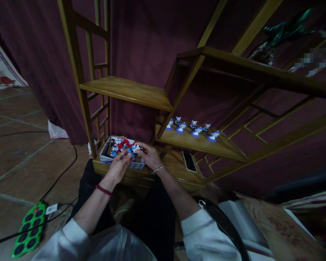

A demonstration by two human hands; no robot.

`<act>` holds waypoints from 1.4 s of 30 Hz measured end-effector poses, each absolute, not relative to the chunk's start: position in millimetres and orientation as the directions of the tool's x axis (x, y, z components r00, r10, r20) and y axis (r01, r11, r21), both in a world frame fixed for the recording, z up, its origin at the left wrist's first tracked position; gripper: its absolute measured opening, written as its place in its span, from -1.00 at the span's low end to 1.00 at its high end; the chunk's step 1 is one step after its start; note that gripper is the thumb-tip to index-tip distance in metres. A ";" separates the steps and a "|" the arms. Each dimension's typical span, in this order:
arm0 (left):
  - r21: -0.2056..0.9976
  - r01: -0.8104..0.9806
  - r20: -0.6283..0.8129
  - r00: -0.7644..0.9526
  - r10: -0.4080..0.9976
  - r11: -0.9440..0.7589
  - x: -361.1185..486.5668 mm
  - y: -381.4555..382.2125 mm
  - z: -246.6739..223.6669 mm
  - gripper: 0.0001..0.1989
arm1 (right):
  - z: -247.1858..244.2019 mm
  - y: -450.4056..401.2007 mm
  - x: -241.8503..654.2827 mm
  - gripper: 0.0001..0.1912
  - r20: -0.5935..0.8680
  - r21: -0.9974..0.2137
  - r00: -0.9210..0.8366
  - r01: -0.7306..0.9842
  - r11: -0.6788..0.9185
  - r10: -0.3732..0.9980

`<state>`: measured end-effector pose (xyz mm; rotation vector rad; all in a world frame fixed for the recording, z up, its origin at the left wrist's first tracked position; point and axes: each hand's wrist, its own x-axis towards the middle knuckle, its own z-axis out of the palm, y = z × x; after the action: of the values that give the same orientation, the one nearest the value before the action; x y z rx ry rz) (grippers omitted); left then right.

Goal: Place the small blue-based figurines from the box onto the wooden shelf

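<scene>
Between my two hands is a small figurine (135, 149) with a blue base and a pale upper part. My left hand (120, 165) pinches it by the blue base, and the fingers of my right hand (150, 155) close on its upper part. Just below and behind them stands a white box (105, 158) on the low wooden shelf, holding several more figurines (119, 145) in red, blue and black. To the right, several figurines on purple bases (196, 131) stand in a row on a raised shelf, with dark-dressed ones (193, 124) behind them.
A phone (189, 161) lies on the low shelf, right of my hands. Above the box juts a wooden shelf board (126, 91); slanted posts rise beside it. A green power strip (29, 229) with black cables lies on the floor at left.
</scene>
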<state>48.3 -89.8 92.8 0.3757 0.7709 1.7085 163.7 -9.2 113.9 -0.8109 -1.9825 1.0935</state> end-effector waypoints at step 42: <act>0.659 -0.740 -0.111 -0.268 0.957 -0.131 64.0 -104.9 91.5 -0.67 | 137.0 -27.5 180.9 -0.73 0.400 -0.613 -0.623 0.363 0.701 0.673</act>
<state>64.0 -104.9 91.5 0.4035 0.7331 1.7112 180.9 -27.5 137.0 -0.7872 -2.2835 0.6461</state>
